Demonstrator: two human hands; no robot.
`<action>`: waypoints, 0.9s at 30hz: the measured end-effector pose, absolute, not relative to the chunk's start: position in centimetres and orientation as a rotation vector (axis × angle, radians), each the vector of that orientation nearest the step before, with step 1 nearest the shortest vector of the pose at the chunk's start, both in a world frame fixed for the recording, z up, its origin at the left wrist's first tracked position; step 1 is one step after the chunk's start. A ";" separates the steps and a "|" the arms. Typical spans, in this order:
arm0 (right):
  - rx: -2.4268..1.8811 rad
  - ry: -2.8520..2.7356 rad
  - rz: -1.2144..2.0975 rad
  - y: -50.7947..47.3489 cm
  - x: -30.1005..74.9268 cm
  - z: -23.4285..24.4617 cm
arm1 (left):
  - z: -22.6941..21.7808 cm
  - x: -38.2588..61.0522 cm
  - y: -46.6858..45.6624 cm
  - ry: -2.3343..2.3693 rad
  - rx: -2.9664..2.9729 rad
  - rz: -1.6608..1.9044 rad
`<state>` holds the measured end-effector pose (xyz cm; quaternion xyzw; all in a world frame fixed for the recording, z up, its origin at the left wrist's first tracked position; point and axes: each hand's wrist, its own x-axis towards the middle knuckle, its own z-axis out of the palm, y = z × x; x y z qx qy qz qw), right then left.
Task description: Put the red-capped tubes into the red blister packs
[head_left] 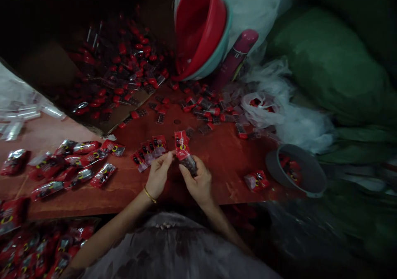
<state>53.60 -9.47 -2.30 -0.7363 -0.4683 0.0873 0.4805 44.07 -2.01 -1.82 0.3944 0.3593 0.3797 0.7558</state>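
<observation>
My right hand (198,180) is closed around a small clear container with dark contents (188,163). A red printed packet (181,141) stands up from its far end; whether the two are joined I cannot tell. Close on the left is my left hand (159,175), thumb and fingers pinched together near the packet's lower edge. What the pinch holds, if anything, is too small to make out. A fanned row of red printed cards in clear sleeves (150,151) lies just beyond my left hand. Filled red packets (83,159) are spread further left on the red table.
A cardboard box (120,113) full of red-capped containers stands at the back left. Loose containers (206,107) lie mid-table. Behind are a red basin (198,35) and a pink bottle (237,56). On the right sit a grey bowl (313,175) and a plastic bag (297,118).
</observation>
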 end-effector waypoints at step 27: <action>-1.792 -1.400 0.096 -9.5 54.2 -4.0 | -1.2 44.7 1.0 0.964 0.553 0.929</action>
